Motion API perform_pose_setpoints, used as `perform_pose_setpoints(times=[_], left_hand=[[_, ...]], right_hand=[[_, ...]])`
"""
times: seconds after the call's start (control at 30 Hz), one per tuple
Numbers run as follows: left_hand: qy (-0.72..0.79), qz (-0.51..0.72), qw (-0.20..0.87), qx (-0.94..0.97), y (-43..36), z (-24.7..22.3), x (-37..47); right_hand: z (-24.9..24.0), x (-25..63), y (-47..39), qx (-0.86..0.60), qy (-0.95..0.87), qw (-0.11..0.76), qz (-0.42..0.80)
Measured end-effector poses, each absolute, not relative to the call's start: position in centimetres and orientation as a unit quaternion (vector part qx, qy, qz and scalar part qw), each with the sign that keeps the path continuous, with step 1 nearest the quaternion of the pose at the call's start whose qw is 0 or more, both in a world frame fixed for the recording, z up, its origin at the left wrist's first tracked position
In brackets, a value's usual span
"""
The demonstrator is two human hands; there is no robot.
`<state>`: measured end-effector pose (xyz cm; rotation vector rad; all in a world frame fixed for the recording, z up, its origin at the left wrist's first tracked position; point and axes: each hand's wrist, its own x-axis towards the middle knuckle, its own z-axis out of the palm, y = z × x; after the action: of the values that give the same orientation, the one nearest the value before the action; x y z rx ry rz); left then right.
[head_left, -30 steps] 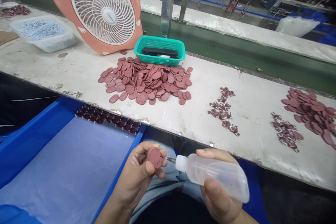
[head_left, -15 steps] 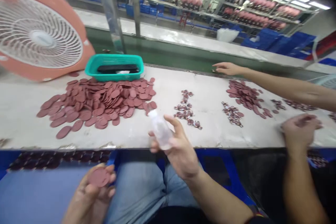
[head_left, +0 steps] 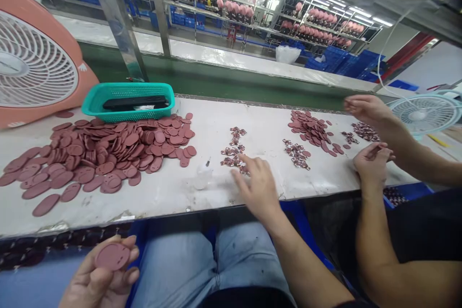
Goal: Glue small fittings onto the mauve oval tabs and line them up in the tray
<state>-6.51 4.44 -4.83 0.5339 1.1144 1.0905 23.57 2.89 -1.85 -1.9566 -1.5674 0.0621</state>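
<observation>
My left hand (head_left: 103,269), low at the left in front of the table edge, grips a reddish-brown oval disc (head_left: 112,256) with small slots in its face. My right hand (head_left: 258,185) reaches over the table with its fingers apart and nothing seen in them. Its fingertips are at a cluster of small shiny metal-and-brown parts (head_left: 234,151); whether they touch is hard to tell. Left of that hand is a blurred translucent bottle (head_left: 202,178) with a thin dark tip. A large heap of similar oval discs (head_left: 119,147) covers the table's left part.
A green basket (head_left: 128,114) with dark items sits behind the heap, beside an orange fan (head_left: 43,57). At the right, a co-worker's hands (head_left: 371,159) work near a smaller disc pile (head_left: 310,127) and more small parts (head_left: 296,154). A metal post (head_left: 115,19) rises behind.
My right hand has let go of the bottle, now on the table, and moved right to the small parts. My left hand still holds the disc. The co-worker's far hand has drawn back.
</observation>
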Motion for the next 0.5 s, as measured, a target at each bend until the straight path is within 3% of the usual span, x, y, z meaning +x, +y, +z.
perform_pose_setpoints(times=[0.23,0.5], left_hand=[[0.512,0.512,0.656,0.212,4.0,-3.6,-3.9],[0.490,0.511,0.674,0.210,2.9,-3.2,-2.8]], right_hand=[[-3.4,29.1,0.1,-0.762,-0.594,0.254,0.042],[-2.4,32.2,-0.3,-0.774,-0.554,0.301,0.054]])
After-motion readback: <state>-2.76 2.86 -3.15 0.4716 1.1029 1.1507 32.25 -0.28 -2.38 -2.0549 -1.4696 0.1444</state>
